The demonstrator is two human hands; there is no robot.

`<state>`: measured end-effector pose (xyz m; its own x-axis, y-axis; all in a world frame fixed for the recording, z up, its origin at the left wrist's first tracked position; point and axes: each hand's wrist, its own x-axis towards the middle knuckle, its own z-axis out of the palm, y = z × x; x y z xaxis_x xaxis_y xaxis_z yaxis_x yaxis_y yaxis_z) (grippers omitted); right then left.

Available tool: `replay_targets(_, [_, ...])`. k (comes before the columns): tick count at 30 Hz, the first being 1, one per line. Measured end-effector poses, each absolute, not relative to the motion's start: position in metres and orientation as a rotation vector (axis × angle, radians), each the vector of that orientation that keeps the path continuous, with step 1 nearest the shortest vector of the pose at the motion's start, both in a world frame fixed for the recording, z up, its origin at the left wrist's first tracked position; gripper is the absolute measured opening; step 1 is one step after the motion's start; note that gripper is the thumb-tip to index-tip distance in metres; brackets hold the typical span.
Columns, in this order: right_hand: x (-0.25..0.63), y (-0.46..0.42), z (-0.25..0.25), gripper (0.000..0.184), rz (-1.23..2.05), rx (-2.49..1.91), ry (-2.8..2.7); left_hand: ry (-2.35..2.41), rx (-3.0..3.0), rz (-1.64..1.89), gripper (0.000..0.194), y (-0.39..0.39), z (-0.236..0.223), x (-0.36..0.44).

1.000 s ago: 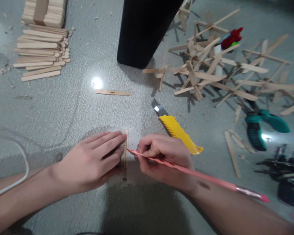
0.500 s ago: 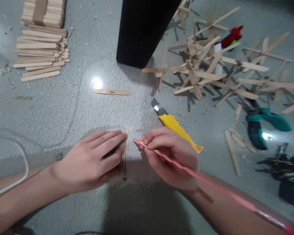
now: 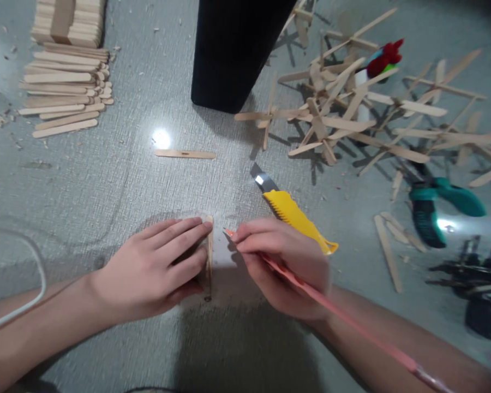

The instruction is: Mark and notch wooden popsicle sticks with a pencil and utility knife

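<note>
My left hand [image 3: 157, 267] lies flat with fingers together, pressing down a wooden craft stick [image 3: 209, 256] that points away from me on a small white sheet [image 3: 225, 262]. My right hand [image 3: 286, 262] is closed around a long pink pencil [image 3: 335, 311], its tip just right of the stick's far end, a little off the wood. A yellow utility knife [image 3: 294, 215] with its blade out lies right behind my right hand.
A black upright object [image 3: 237, 49] stands at the back centre. Stacked craft sticks [image 3: 65, 82] lie back left, one loose stick [image 3: 185, 154] in the middle, a tangle of glued sticks [image 3: 364, 114] back right. Teal pliers [image 3: 437, 210] and dark tools [image 3: 478, 284] sit at the right. A white cable [image 3: 33, 284] curves at the left.
The pencil tip has lifted from the middle of the stick and moved away and to the right, near the stick's far end. My left hand has stayed put on the stick.
</note>
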<state>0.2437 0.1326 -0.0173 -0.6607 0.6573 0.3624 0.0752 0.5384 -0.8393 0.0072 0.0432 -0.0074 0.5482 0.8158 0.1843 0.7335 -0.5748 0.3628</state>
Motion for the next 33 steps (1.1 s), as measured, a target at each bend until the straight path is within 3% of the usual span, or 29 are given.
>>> replay_targets(8, [0.242,0.117,-0.015,0.012,0.485,-0.246,-2.567,1.311,2.53,0.508,0.052,0.042,-0.01,0.007])
replay_targets(17, [0.247,0.122,-0.017,0.019,0.298,-0.228,-2.655,1.302,2.542,0.466,0.061,0.042,-0.011,0.005])
replay_targets(26, [0.251,0.128,-0.019,0.02,0.287,-0.367,-2.657,1.268,2.522,0.477,0.05,0.042,-0.011,0.002])
replay_targets(33, [0.246,0.122,-0.022,0.016,0.364,-0.41,-2.552,1.263,2.612,0.511,0.027,0.047,-0.01,0.0])
